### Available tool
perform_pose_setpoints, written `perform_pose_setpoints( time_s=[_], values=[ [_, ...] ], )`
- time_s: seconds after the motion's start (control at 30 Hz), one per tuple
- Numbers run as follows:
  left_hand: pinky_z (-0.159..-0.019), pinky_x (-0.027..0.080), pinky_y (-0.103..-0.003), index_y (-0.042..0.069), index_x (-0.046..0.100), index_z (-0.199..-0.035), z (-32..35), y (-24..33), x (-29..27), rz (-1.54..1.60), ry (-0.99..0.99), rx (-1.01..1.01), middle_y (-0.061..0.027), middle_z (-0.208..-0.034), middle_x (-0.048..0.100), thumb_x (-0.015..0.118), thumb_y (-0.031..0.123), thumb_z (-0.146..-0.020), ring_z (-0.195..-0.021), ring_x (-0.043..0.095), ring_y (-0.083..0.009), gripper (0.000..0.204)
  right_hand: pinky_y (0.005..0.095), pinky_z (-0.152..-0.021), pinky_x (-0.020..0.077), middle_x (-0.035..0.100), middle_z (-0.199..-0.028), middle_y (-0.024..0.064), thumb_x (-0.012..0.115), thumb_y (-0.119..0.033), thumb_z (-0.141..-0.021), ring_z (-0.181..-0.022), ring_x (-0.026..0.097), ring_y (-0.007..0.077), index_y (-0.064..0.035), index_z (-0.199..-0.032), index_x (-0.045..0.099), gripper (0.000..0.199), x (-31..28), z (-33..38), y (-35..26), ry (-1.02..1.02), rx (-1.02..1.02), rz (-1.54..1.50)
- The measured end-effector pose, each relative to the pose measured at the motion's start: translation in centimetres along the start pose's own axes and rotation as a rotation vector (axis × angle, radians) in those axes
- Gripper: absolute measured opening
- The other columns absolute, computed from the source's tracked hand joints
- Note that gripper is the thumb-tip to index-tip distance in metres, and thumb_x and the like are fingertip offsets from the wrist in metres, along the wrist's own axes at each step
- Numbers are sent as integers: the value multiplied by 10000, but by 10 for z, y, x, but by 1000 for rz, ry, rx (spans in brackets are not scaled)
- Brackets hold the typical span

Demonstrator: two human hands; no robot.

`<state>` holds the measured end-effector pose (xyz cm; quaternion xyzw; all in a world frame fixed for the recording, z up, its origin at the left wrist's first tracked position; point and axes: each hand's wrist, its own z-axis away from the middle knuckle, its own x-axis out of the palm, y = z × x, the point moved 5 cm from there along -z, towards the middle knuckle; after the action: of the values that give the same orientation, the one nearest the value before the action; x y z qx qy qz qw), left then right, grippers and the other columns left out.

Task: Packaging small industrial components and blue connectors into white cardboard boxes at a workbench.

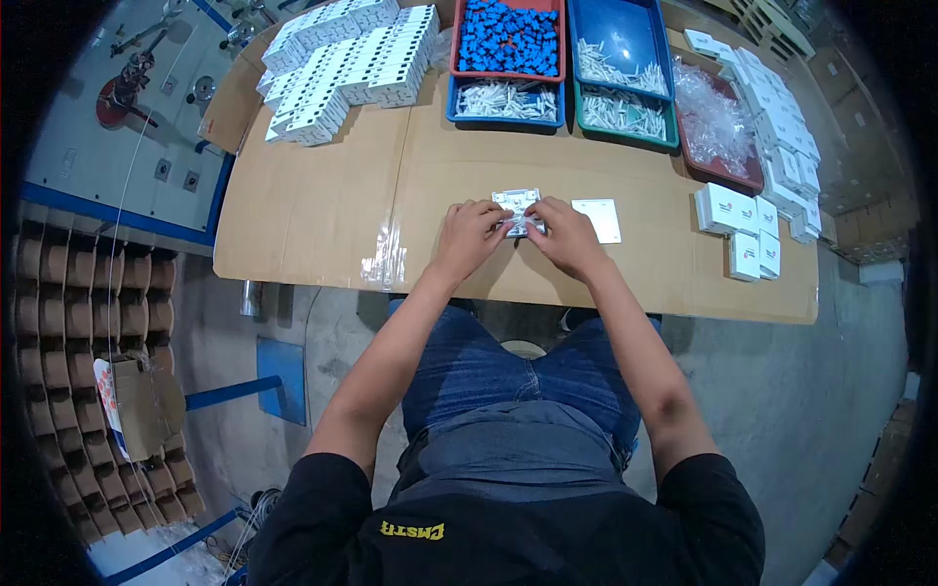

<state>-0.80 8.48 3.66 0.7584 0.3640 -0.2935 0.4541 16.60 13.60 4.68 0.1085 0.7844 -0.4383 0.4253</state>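
Observation:
A white, roughly square plastic piece [518, 198] with raised details lies on the cardboard-covered table in front of me. My left hand [469, 234] is closed at its left side, thumb and fingertips pressed on it. From the right my right hand [567, 239] comes in the same way, its fingers bent onto the piece. Both sets of fingertips almost meet over its middle. A small pale bit may be between them, but I cannot make it out. Just right of my right hand a plain white square plate [603, 221] lies flat.
Stacked white units [362, 73] stand at the far left. At the back are a red bin of blue parts [508, 39], a blue bin [506, 122] and a green bin [630, 137] with white plugs, and clear bags [713, 117]. White boxes [728, 209] line the right.

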Motion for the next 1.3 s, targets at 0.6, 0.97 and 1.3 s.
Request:
perform_pose_setpoints(
  time_s=[0.6, 0.97, 1.3],
  values=[
    [-740, 566, -343, 94, 772, -1023, -10, -9, 13, 204, -117, -372, -101, -942, 736, 736, 122, -858, -807, 724, -232, 171, 441, -734, 554, 675, -1034, 56, 680, -183, -906, -849, 691, 317, -104, -983, 738, 124, 7, -12, 13, -55, 53, 10],
    [-751, 534, -404, 136, 765, -971, -16, -8, 15, 106, -146, -309, -69, -988, 729, 724, 164, -836, -841, 715, -269, 145, 394, -766, 549, 742, -959, 123, 696, -180, -856, -882, 716, 297, -79, -930, 764, 142, 17, -32, 45, -163, 329, -192],
    [-806, 497, -397, 129, 770, -1021, -10, 19, 2, -129, -146, -92, -51, -1010, 711, 747, 206, -848, -875, 669, -264, 191, 441, -850, 544, 685, -1006, 109, 655, -137, -848, -945, 680, 324, -115, -927, 768, 140, 3, -33, 30, -413, -58, 171]
  ],
)
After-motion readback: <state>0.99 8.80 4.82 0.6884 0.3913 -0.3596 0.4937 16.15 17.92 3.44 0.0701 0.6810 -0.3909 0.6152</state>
